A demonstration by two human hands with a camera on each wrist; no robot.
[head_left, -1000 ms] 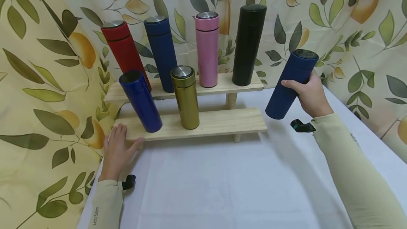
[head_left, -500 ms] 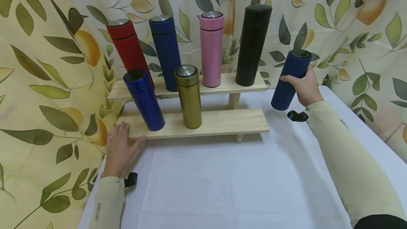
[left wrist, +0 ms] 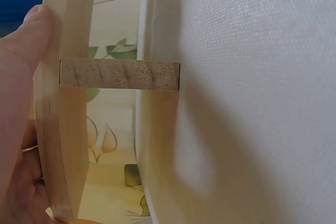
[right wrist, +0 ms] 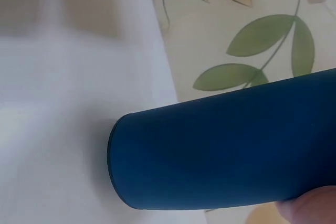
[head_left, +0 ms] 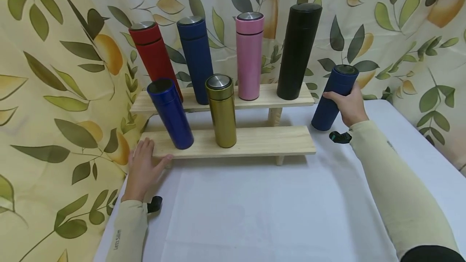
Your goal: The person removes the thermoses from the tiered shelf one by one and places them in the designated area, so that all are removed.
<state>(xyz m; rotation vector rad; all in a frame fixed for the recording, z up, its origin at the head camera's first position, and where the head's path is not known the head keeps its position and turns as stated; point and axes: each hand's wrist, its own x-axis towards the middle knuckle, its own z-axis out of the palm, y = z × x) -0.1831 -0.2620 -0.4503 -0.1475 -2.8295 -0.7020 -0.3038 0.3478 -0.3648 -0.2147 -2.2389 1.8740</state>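
Positioning step, I judge: my right hand [head_left: 350, 105] grips the matte navy cylindrical bottle [head_left: 324, 113] near the pale wooden lower shelf [head_left: 271, 140]; next move needs clearance.

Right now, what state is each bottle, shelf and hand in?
Red bottle, standing, capped
Back navy bottle, standing, capped
Pink bottle, standing, capped
Black bottle, standing, capped
Blue bottle, standing, capped
Gold bottle, standing, capped
Held navy bottle, gripped, capped
Front shelf, bearing two bottles
Back shelf, bearing four bottles
Left hand, gripping front shelf
Right hand, gripping held navy bottle
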